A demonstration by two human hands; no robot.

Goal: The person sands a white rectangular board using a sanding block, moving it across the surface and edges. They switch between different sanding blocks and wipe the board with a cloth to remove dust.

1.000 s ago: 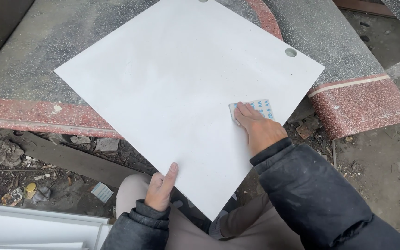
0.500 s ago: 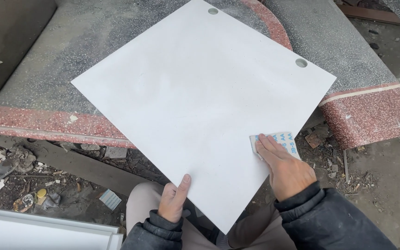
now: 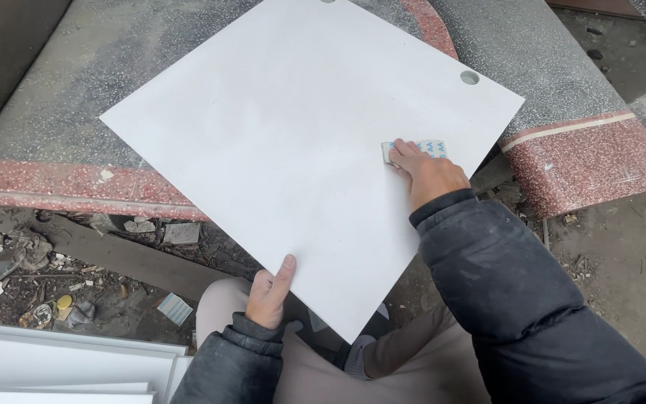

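Item count, head view.
One white square tile [image 3: 293, 150] with two round holes [image 3: 469, 77]; one small blue-printed pad [image 3: 422, 148]; two hands, left hand [image 3: 269, 295] and right hand [image 3: 429, 176]; one stack of white panels [image 3: 61, 370]; one terrazzo slab [image 3: 585, 153].

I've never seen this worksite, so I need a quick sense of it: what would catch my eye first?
A big white square tile fills the middle, lying cornerwise on a speckled stone slab. The right hand presses a small pad near its right edge, while the left hand grips the lower edge. Rubble litters the ground lower left.
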